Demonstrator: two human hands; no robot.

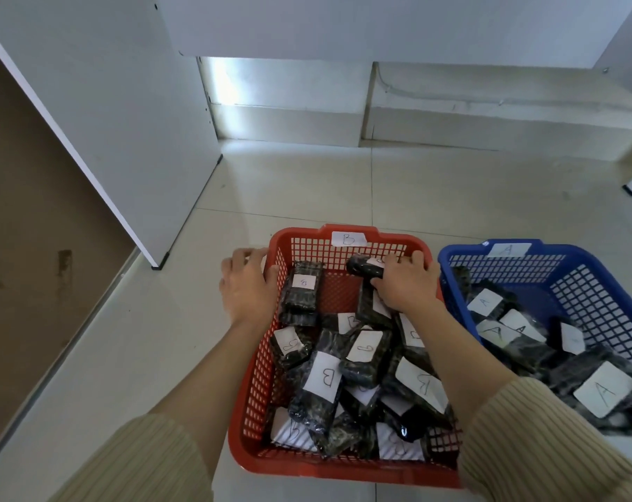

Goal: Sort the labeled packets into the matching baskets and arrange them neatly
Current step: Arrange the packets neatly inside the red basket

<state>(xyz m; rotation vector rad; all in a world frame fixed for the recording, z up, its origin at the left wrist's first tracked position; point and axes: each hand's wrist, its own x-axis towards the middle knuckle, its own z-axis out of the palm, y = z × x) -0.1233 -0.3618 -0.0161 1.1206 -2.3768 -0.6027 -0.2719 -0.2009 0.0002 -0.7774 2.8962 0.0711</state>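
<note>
Right hand [405,284] grips packet [364,272] (inside red basket [259,356]).

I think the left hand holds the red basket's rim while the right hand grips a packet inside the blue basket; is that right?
Not quite: the head view shows the right hand gripping a packet inside the red basket, not the blue basket. The left hand does hold its rim.
</note>
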